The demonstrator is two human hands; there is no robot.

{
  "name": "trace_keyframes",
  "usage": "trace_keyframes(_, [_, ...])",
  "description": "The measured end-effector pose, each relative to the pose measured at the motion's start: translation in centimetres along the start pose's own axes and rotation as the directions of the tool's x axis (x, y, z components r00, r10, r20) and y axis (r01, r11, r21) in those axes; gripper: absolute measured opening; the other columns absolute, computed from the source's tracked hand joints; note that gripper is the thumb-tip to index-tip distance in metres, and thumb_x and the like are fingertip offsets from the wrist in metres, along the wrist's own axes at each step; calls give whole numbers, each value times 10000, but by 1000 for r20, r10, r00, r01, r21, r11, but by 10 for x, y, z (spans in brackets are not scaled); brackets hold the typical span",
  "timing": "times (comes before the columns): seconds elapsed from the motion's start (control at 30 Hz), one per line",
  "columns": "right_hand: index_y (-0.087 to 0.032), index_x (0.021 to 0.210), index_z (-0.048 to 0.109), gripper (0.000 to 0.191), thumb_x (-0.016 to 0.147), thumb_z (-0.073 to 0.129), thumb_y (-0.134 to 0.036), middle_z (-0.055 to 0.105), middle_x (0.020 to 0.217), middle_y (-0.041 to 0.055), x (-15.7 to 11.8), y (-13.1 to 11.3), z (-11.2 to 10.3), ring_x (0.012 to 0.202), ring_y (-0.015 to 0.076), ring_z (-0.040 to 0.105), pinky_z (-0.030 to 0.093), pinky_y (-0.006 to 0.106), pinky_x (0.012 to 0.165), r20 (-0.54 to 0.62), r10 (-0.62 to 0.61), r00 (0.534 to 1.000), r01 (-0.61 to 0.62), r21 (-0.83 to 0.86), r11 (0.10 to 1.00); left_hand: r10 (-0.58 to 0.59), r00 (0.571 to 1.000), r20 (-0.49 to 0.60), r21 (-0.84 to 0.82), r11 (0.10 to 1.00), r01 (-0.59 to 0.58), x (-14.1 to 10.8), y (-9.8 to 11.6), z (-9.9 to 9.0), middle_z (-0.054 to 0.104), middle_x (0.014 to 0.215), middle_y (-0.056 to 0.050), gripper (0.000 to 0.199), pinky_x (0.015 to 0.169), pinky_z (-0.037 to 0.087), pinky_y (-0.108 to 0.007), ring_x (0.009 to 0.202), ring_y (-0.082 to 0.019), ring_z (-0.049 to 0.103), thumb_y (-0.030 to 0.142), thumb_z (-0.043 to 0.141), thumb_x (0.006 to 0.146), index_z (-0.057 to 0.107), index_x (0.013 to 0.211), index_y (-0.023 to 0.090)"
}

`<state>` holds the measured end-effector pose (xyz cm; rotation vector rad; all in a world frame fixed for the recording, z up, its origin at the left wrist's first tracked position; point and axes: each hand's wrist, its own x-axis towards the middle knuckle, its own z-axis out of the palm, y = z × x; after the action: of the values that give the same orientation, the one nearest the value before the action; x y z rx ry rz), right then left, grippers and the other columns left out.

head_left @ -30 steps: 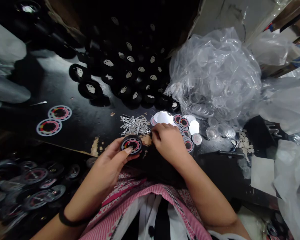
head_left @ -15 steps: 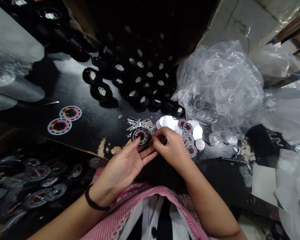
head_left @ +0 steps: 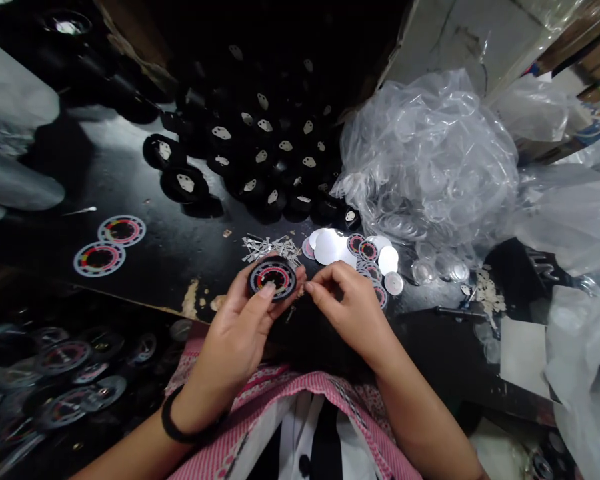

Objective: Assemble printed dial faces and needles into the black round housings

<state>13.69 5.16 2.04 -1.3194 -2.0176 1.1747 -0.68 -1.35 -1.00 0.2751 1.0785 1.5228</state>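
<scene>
Clasping the dial gauge (head_left: 276,268), likely light, stiff, best rim-held, my left grip (head_left: 236,333) faces my right grip (head_left: 354,310), contents unclear.

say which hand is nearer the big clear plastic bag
Right. The right hand is on the near side of the bag, not touching it; the left hand is farther left, holding the black-rimmed dial.
</scene>
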Motion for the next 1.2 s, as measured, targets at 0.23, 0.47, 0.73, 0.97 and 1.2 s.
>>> trace_keyframes(0.23, [-212,885,624,105,970,564,-228,651,883,28,-7,-6,-1,859,177,600,441,310,774,9,-58,998,59,-114,992,-95,994,60,212,974,80,10,-10,5,711,1225,-25,288,1014,527,-321,1201,-262,638,339,733,840,704,1121,287])
trace_keyframes(0.47, [-209,883,615,114,978,552,-221,661,890,38,-9,-11,-3,860,195,592,401,340,763,26,-28,999,33,-236,971,-61,991,122,322,946,18,5,-10,4,728,1177,-21,331,1051,477,-328,1166,-245,651,397,728,846,676,1156,291])
trace_keyframes(0.73, [-211,840,603,151,983,562,-240,651,849,21,-16,-12,-3,829,182,591,400,321,747,-9,-34,999,33,-165,986,4,995,103,428,903,-48,-3,1,6,749,1008,-26,261,871,551,-309,998,-239,703,389,735,822,669,1043,266])
trace_keyframes(0.97, [-198,783,560,196,978,567,-216,621,799,20,-23,-16,-1,793,175,573,395,306,735,26,-22,999,26,-161,987,144,977,158,588,781,-210,-8,0,-2,742,1073,-11,268,892,541,-281,1015,-219,693,307,696,846,687,1112,279])
trace_keyframes(1.2, [-194,724,554,232,946,615,-226,593,725,-25,-23,-16,8,703,122,555,382,258,676,12,33,999,-32,-128,991,81,990,119,688,712,-141,-8,8,-4,746,1104,-21,328,972,537,-320,1052,-255,690,348,733,771,715,1083,249])
